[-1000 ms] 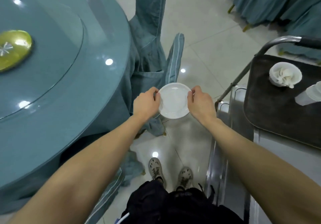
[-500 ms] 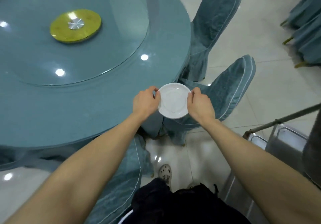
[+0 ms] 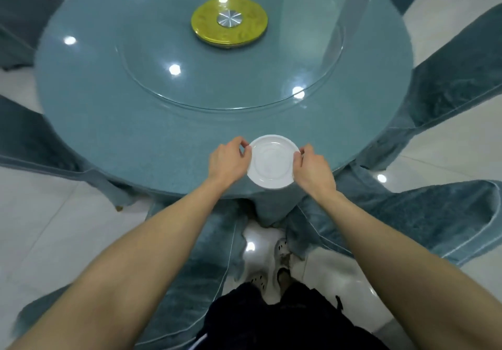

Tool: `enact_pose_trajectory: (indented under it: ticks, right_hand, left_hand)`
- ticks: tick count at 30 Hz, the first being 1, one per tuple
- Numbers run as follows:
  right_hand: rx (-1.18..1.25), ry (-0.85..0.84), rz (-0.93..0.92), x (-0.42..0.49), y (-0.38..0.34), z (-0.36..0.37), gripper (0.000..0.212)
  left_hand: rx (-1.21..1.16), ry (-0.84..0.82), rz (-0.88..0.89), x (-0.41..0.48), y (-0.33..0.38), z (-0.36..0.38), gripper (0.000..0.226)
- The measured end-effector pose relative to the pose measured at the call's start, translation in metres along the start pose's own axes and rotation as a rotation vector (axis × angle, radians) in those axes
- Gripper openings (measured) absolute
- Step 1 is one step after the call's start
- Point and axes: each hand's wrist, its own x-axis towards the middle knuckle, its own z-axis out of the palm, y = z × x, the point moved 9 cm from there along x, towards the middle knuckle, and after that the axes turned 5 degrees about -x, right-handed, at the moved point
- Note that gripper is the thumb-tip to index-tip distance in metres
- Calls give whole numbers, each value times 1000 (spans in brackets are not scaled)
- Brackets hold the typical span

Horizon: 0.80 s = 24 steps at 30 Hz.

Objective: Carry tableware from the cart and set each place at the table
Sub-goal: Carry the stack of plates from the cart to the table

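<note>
A small white plate [image 3: 273,160] is held level over the near edge of the round blue table [image 3: 130,129]. My left hand [image 3: 226,160] grips its left rim and my right hand [image 3: 312,169] grips its right rim. Whether the plate touches the tabletop cannot be told. The cart is out of view.
A glass turntable [image 3: 190,88] with a gold hub [image 3: 229,22] covers the table's middle. Blue-covered chairs stand around the table: one below my arms [image 3: 195,268], one at the right [image 3: 423,213], others at the left [image 3: 24,132] and far right [image 3: 456,78].
I have turned left from the cart to face the table. The plate, held in both hands throughout, now sits over the table's near edge. The cart has left the view.
</note>
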Motion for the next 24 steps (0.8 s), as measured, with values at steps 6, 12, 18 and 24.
enact_pose_trajectory:
  ticks: [6,12,18,24]
  right_hand:
    - [6,-107,-163,68,-31,11,31]
    - [13,-183,-250,119,-46,15,23]
    - [42,-240,-279,163,-61,27,24]
    - [54,-234,-257,217,-76,41,25]
  left_hand:
    - [10,90,-154,28,-19,-14,25]
    - [17,128,-236,60,-15,-23,24]
    - [12,87,-283,96,-23,-22,26]
    - [14,34,-278,155,-37,-17,22]
